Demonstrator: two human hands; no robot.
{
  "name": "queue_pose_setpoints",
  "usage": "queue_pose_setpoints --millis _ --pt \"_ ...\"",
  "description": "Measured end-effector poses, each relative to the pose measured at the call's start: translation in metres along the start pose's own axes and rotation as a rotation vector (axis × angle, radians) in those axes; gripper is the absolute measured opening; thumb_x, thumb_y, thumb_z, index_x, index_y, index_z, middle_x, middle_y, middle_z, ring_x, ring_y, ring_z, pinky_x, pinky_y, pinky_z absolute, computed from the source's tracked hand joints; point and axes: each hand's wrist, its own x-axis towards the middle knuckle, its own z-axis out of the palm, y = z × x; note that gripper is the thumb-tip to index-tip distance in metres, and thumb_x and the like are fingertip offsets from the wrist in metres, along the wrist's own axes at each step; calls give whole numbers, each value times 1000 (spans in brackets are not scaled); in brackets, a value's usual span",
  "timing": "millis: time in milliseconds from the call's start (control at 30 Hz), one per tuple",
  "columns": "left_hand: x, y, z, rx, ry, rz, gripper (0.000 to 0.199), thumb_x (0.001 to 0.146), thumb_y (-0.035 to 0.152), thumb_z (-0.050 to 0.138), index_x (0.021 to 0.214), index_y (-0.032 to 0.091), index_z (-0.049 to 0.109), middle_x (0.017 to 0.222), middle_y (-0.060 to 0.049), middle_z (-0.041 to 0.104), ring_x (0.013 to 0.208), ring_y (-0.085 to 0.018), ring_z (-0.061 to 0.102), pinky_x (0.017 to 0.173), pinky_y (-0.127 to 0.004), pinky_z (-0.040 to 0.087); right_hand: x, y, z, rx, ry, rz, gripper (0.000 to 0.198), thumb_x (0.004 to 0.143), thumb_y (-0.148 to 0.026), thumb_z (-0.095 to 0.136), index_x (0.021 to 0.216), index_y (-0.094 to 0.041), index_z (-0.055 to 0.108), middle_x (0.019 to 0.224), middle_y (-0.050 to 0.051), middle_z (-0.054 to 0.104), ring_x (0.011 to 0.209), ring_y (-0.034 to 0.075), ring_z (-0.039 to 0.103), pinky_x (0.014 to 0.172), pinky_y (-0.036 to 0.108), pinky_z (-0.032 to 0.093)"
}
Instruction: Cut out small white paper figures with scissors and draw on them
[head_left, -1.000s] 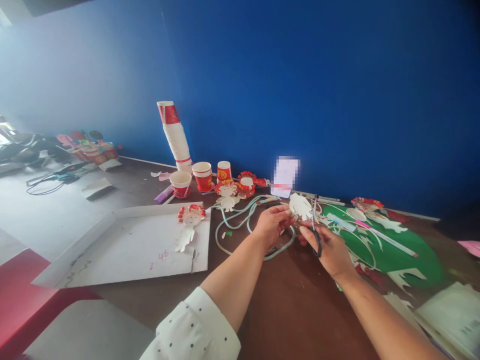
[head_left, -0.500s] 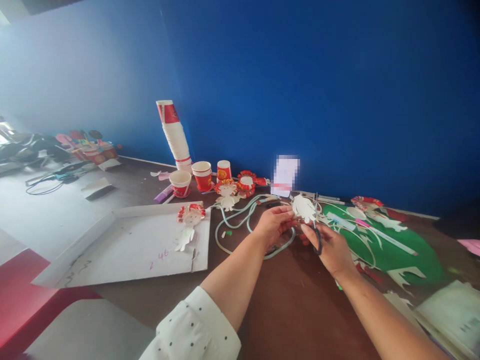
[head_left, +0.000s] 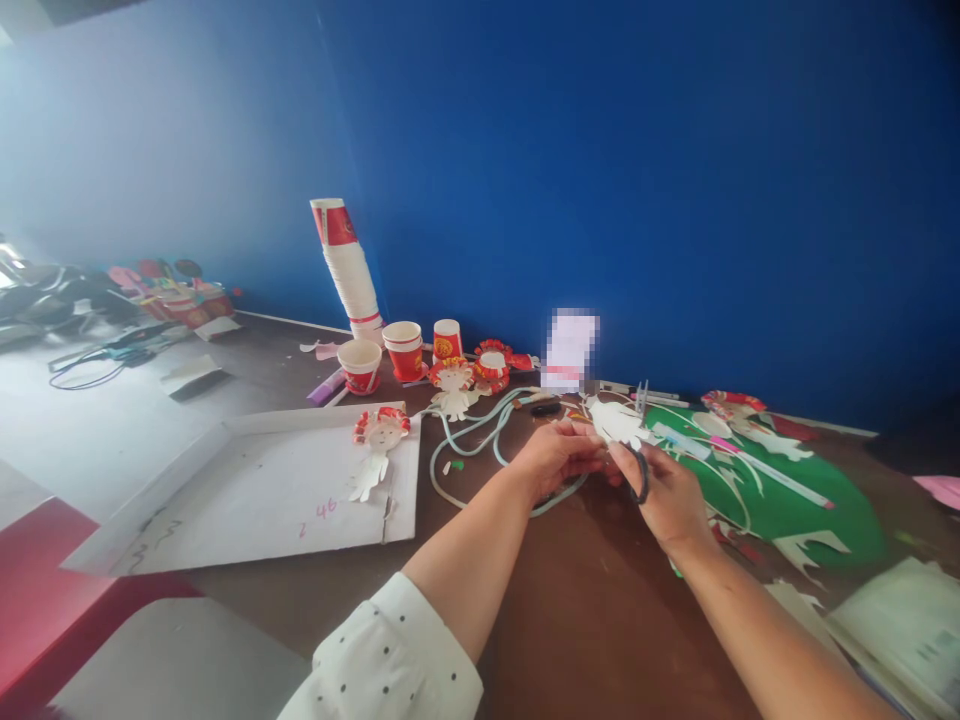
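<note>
Head view: left hand (head_left: 559, 460), pinching white paper cutout (head_left: 619, 422) by its edge; right hand (head_left: 664, 490), gripping black-handled scissors (head_left: 642, 485); cutout at both hands' twelve o'clock. Nine: looped pale-blue cable (head_left: 433, 462), between hands and cardboard tray (head_left: 262, 490). Ten: leaning paper-cup stack (head_left: 351, 280). Three: green sheet (head_left: 855, 522), pink-capped marker (head_left: 780, 477).

Cutout (head_left: 616, 421) – matt ppr; scissor blds (head_left: 643, 402) – metal.
</note>
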Motion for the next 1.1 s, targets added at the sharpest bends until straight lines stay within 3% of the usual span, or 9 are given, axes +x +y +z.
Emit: queue_pose_setpoints --millis 233,833,1100 --pt "-2 0 5 32 -28 -56 21 66 24 77 72 10 63 66 -6 65 61 -12 62 65 -24 47 1 4 0 -64 21 -65 39 77 -55 61 58 -22 60 55 1 62 57 17 58 55 26 43" --pt "0 -3 3 28 -65 -44 22 65 26 77 72 11 63 66 -6 65 60 -14 64 64 -25 47 1 4 0 -72 9 -73 39 78 -55 60 58 -22 60 53 1 60 56 17 57 54 26 42" --pt "-2 -1 2 61 -88 -35 28 63 30 80 73 12 62 67 -5 65 62 -15 64 66 -27 46 2 8 1 -41 13 -67 34 78 -53 61 69 -21 67 60 2 66 59 19 60 58 28 45"
